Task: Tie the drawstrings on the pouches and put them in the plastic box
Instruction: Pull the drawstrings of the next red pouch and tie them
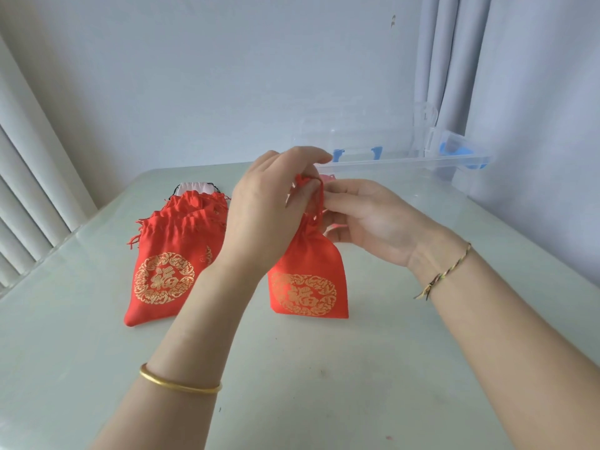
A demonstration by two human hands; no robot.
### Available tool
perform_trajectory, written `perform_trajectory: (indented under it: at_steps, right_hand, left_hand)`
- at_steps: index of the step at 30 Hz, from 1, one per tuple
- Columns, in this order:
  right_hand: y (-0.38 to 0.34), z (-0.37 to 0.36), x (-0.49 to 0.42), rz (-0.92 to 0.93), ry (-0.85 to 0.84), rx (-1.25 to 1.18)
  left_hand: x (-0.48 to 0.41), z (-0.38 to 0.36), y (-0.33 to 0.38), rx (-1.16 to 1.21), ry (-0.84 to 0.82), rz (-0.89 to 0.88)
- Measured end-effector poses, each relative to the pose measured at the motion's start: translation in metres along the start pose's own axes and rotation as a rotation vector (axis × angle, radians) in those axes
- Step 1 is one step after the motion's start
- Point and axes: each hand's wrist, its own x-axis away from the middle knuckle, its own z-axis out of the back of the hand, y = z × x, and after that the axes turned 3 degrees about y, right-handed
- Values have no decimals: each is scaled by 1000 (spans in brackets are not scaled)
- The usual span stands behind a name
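Item: red pouch (308, 280), gold roundel print, neck gathered, at the centre of the worktop (324, 384).
Its base sat on the worktop with the neck raised. The left hand (269, 203) pinched the red drawstring (319, 196) from above with curled fingers, and the right hand (367, 222) pinched the same cord from the side. Any knot was hidden behind the left hand. A stack of red pouches (165, 271) lay just to the left, and a pale pouch (194, 187) at its far end was mostly covered. The clear plastic box (406, 164) stood open behind the hands, its contents hard to make out and its right end near the worktop's edge. Open worktop ran from the pouch toward the person.
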Motion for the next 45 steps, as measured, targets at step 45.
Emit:
perform_trajectory:
  at_steps: [45]
  right_hand:
    - [-14,0,0,91,366,-150]
  left_hand:
    - [-4,8,5,479,-495,653]
